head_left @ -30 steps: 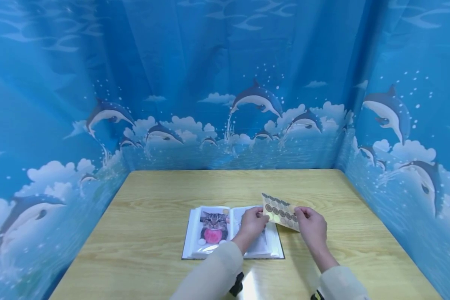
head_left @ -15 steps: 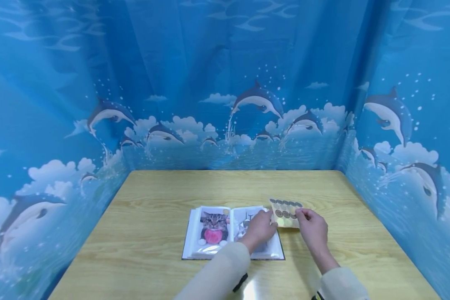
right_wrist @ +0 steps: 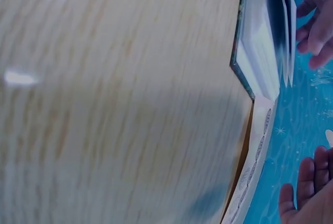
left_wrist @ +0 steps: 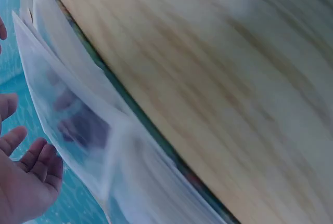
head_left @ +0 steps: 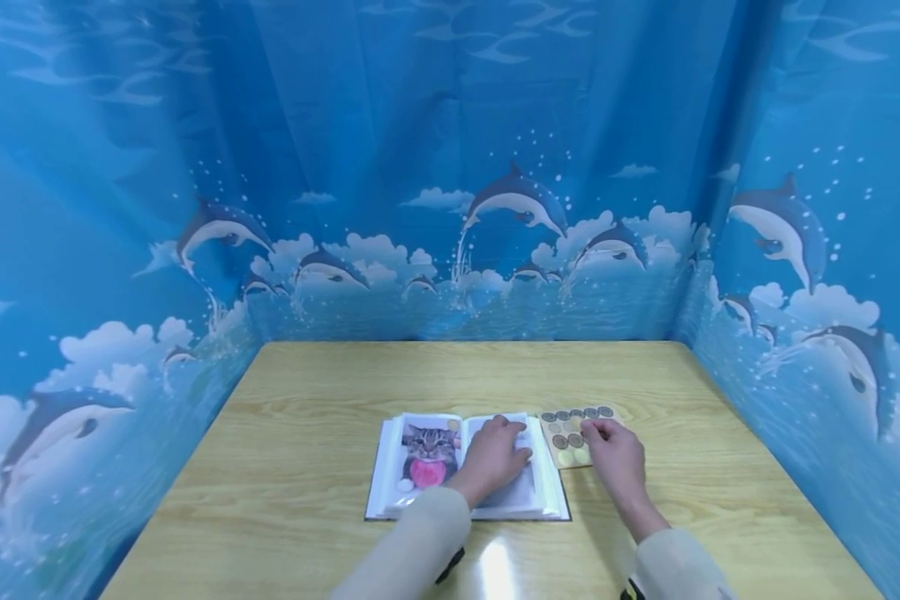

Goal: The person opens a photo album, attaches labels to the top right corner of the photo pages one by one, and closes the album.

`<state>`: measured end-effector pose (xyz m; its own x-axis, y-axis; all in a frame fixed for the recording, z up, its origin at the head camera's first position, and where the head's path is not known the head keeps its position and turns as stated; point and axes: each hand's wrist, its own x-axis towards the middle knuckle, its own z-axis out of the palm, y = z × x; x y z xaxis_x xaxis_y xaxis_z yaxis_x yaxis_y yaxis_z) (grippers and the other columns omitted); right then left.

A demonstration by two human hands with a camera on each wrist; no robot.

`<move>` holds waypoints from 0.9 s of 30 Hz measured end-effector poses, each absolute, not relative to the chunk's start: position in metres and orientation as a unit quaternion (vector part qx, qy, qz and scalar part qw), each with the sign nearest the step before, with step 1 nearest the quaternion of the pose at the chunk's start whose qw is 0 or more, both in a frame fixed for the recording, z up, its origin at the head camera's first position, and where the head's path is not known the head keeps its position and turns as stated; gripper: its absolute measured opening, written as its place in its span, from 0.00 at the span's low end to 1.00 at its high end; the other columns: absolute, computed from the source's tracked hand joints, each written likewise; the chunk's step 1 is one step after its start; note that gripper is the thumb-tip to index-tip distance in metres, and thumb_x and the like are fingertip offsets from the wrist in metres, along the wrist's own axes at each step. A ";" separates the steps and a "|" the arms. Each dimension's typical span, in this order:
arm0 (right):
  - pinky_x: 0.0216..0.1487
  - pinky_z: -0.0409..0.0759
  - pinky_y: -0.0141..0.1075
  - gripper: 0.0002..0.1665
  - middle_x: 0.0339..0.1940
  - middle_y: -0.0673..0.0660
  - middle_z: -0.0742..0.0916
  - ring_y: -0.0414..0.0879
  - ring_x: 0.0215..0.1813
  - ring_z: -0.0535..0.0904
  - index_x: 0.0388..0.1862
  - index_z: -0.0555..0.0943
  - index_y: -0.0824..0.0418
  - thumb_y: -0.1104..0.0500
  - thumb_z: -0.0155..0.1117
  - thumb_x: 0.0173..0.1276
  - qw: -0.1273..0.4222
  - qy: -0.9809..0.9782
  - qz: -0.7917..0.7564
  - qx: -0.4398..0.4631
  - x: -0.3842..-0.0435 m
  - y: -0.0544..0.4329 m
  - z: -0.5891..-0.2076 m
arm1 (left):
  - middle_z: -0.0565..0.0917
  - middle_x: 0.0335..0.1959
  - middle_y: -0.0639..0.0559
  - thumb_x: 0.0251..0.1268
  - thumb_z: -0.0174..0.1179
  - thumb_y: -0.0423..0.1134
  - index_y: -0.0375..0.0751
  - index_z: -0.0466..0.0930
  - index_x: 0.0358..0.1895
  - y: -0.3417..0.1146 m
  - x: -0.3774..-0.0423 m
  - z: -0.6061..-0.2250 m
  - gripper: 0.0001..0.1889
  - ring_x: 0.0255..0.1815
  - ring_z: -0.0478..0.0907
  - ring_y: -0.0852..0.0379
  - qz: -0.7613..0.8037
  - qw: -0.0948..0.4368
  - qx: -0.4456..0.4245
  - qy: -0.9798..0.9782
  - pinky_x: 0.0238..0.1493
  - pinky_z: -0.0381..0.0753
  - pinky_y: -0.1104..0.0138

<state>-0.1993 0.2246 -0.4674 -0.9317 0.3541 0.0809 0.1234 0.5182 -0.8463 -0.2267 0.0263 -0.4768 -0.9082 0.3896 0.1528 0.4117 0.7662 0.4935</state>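
Note:
An open photo album [head_left: 550, 492] lies on the table, with a photo of a cat [head_left: 429, 454] on its left page. My left hand [head_left: 492, 454] is over the right page, fingers spread, hiding part of the picture there. A sheet of round stickers [head_left: 560, 429] lies against the album's right side, showing dark and pale yellow circles. Above the middle of the sheet, my right hand [head_left: 617, 457] pinches a small pale yellowish round sticker [head_left: 578, 424] between thumb and finger. The left wrist view shows the album's clear page sleeves [left_wrist: 78, 125] lifting near the left fingers.
The wooden table [head_left: 300, 433] stretches around the album, with blue dolphin-print curtains [head_left: 390, 167] along its back and sides. A gold round sticker [head_left: 452, 424] sits at the cat photo's upper right corner.
The sticker sheet has gone from raised and bent to lying beside the album. My left hand has let go of it and moved left over the right page.

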 end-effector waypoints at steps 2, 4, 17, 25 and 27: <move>0.32 0.76 0.32 0.17 0.40 0.60 0.86 0.48 0.37 0.77 0.50 0.83 0.66 0.54 0.59 0.74 0.122 -0.868 0.463 -0.133 -0.201 0.225 -0.470 | 0.79 0.56 0.42 0.66 0.64 0.47 0.41 0.79 0.62 0.019 -0.225 -0.478 0.23 0.56 0.76 0.47 -0.252 0.023 -0.211 -0.944 0.60 0.75 0.54; 0.32 0.76 0.33 0.15 0.39 0.60 0.86 0.48 0.36 0.77 0.49 0.83 0.66 0.55 0.60 0.74 0.123 -0.872 0.457 -0.126 -0.203 0.224 -0.471 | 0.78 0.57 0.42 0.65 0.64 0.49 0.41 0.79 0.61 0.011 -0.224 -0.479 0.24 0.57 0.75 0.46 -0.238 0.023 -0.211 -0.948 0.61 0.74 0.51; 0.29 0.79 0.33 0.14 0.36 0.59 0.87 0.46 0.31 0.78 0.47 0.84 0.68 0.58 0.62 0.72 0.131 -0.891 0.428 -0.073 -0.214 0.216 -0.477 | 0.73 0.66 0.38 0.65 0.63 0.56 0.41 0.76 0.65 -0.028 -0.205 -0.477 0.30 0.69 0.66 0.41 -0.169 -0.015 -0.249 -0.954 0.74 0.57 0.47; 0.40 0.83 0.44 0.12 0.37 0.58 0.88 0.49 0.37 0.83 0.46 0.85 0.64 0.58 0.63 0.71 0.142 -0.914 0.379 -0.040 -0.223 0.211 -0.482 | 0.71 0.67 0.38 0.64 0.62 0.60 0.44 0.73 0.69 -0.036 -0.195 -0.477 0.34 0.70 0.65 0.39 -0.137 -0.035 -0.254 -0.957 0.71 0.59 0.42; 0.43 0.84 0.47 0.12 0.38 0.58 0.88 0.50 0.39 0.84 0.46 0.85 0.64 0.58 0.62 0.72 0.141 -0.918 0.369 -0.030 -0.226 0.210 -0.484 | 0.71 0.67 0.39 0.63 0.63 0.60 0.45 0.73 0.68 -0.036 -0.194 -0.478 0.35 0.70 0.65 0.40 -0.129 -0.035 -0.254 -0.958 0.71 0.59 0.42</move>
